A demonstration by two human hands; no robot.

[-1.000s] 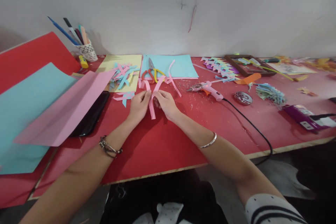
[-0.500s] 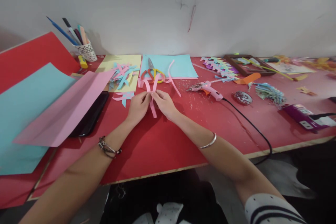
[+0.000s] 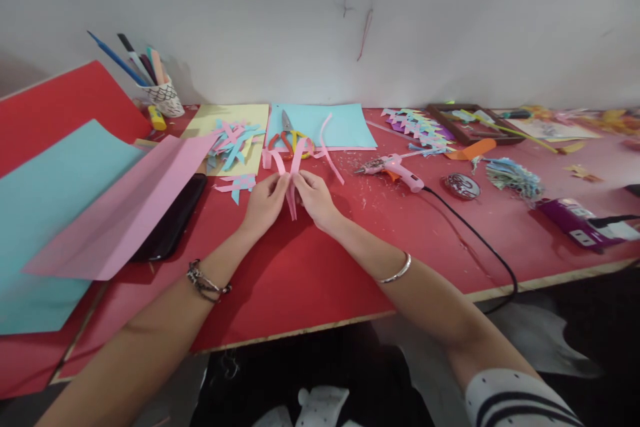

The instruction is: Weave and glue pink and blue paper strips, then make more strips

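Pink paper strips (image 3: 292, 200) hang between my two hands, their lower ends pointing down and their upper ends curving away behind the fingers. My left hand (image 3: 267, 199) pinches the strips from the left. From the right, my right hand (image 3: 314, 197) pinches them as well, its fingertips close to the left ones. Just beyond the hands lie pliers (image 3: 287, 125) with red and yellow handles on blue paper (image 3: 345, 127). Another pink paper strip (image 3: 327, 150) curls to their right. Left of my hands is a small woven piece of pink and blue paper (image 3: 243, 184).
A pink glue gun (image 3: 403, 172) with a black cord lies to the right. Beyond it are a round patterned object (image 3: 462, 186) and a purple power strip (image 3: 575, 221). Cut strips (image 3: 234, 143) are heaped at left, near a phone-like black object (image 3: 173, 223) and a pen cup (image 3: 165, 97).
My fingertips have moved slightly apart, and the strips' lower ends have turned and drawn together into a narrower shape. Everything else stays in place.
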